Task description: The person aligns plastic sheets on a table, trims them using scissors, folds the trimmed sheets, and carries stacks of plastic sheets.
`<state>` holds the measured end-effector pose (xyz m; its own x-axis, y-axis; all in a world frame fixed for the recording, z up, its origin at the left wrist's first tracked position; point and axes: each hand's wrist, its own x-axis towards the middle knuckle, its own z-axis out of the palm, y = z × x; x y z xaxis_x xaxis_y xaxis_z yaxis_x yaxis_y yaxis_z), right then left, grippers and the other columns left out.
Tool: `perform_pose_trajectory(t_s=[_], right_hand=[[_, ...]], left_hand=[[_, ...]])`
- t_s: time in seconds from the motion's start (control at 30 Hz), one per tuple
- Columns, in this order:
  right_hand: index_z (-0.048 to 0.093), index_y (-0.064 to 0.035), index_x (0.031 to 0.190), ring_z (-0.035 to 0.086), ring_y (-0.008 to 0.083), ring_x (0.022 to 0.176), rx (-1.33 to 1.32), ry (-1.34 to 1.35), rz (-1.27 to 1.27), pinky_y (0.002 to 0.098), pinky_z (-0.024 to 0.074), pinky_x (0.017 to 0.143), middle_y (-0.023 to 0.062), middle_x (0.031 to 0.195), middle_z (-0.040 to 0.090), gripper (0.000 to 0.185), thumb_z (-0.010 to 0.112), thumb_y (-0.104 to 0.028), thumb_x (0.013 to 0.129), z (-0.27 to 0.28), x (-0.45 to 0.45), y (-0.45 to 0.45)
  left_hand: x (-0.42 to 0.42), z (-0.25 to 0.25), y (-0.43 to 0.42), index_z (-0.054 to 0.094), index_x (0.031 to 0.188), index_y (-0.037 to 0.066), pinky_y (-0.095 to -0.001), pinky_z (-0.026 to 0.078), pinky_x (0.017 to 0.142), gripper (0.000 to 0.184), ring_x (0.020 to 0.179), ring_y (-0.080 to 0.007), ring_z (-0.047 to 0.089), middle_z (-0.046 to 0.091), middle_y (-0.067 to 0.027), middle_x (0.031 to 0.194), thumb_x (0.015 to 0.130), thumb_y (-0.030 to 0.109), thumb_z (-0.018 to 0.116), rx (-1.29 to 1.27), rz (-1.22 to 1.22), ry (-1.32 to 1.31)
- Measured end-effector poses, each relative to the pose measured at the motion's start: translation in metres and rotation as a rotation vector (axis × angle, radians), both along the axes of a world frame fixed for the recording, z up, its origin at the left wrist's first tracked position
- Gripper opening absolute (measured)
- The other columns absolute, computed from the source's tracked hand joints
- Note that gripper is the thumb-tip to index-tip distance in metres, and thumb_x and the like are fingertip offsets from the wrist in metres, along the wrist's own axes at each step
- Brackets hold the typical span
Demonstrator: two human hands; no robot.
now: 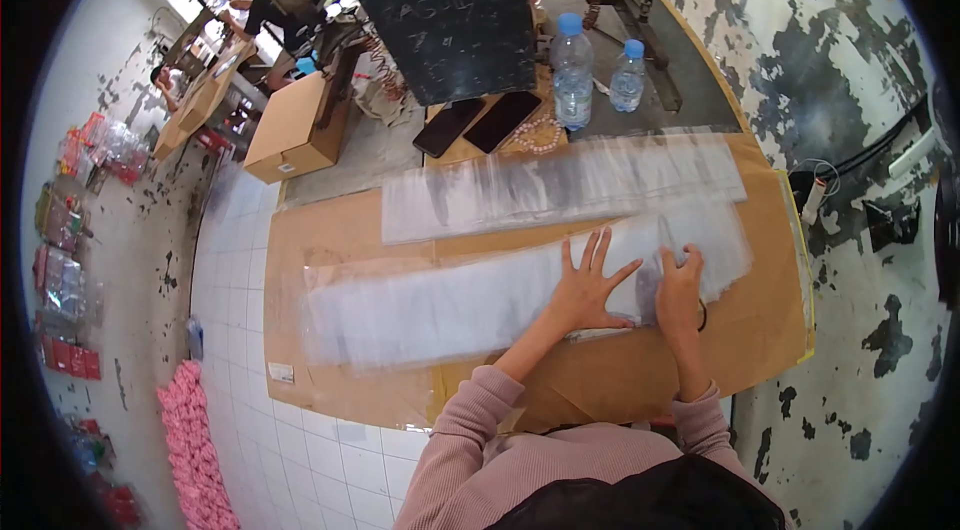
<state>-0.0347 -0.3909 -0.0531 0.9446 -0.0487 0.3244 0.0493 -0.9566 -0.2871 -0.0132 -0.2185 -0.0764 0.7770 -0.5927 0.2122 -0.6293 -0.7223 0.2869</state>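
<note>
A long stack of clear plastic sheets [430, 315] lies slantwise across the cardboard-covered table. My left hand [590, 290] presses flat on it with the fingers spread. Close by on the right, my right hand [681, 290] is closed over the same stack, fingertips bent down. A thin black loop [703, 316] shows beside its outer edge. What the fingers hold is hidden, and I cannot tell whether the loop belongs to it. Behind both hands lies a second stack of plastic sheets [560, 185], partly overlapped by the front one at the right.
Two water bottles [573, 80], two dark phones [503, 122] and a bead string [538, 135] sit behind the stacks. A black machine [450, 25] stands at the back, a cardboard box [293, 130] to its left. Other people [265, 10] are far left. A peeling wall [850, 80] bounds the right.
</note>
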Motion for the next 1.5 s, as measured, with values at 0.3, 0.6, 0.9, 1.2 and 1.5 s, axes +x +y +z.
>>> perform_pose_trajectory(t_s=[0.3,0.6,0.9,1.2,1.5], right_hand=[[0.054,-0.0058,0.113,0.047,0.0296,0.097,-0.114,0.040,0.118,0.0411,0.0386,0.081,0.0144,0.118,0.049,0.040,0.053,-0.006,0.074,-0.004,0.015,0.027],[0.042,-0.0037,0.127,0.027,0.0332,0.129,-0.317,0.206,0.089,0.0486,0.0245,0.101,0.0116,0.141,0.029,0.046,0.049,-0.016,0.084,-0.014,0.016,0.021],[0.036,-0.0128,0.134,0.015,0.0299,0.134,-0.368,0.060,0.413,0.0554,0.0129,0.104,0.0113,0.146,0.017,0.050,0.046,-0.030,0.088,0.065,0.023,0.117],[0.032,-0.0149,0.136,0.019,0.0228,0.134,-0.390,0.261,0.152,0.0576,0.0014,0.104,0.0099,0.144,0.025,0.049,0.038,-0.034,0.092,-0.010,0.032,0.076],[0.034,-0.0068,0.133,0.022,0.0240,0.133,-0.335,0.146,0.312,0.0501,0.0036,0.108,0.0118,0.140,0.032,0.049,0.037,-0.032,0.091,-0.014,0.033,0.066]], left_hand=[[-0.001,-0.002,0.002,0.042,0.124,-0.002,-0.0656,0.007,0.098,0.107,0.133,-0.0399,0.010,0.015,-0.0310,0.140,0.052,0.077,0.055,-0.037,0.022,0.068],[-0.050,0.012,0.028,0.038,0.133,0.013,-0.0710,0.004,0.094,0.090,0.135,-0.0371,0.007,0.011,-0.0276,0.142,0.067,0.074,0.044,-0.069,0.233,-0.016],[-0.194,0.042,0.271,0.049,0.114,0.001,-0.0392,0.026,0.100,0.038,0.117,-0.0300,0.039,0.045,-0.0174,0.119,0.092,0.031,0.041,-0.680,1.488,-0.540],[-0.177,-0.030,0.532,0.028,0.126,-0.008,-0.0320,0.044,0.086,0.073,0.106,-0.0277,0.050,0.047,-0.0203,0.116,0.084,0.049,0.045,-2.510,1.287,0.068],[-0.139,-0.061,0.660,0.060,0.104,0.000,-0.0240,0.044,0.057,0.037,0.063,-0.0130,0.051,0.056,-0.0045,0.070,0.081,0.027,0.050,-2.279,0.811,0.307]])
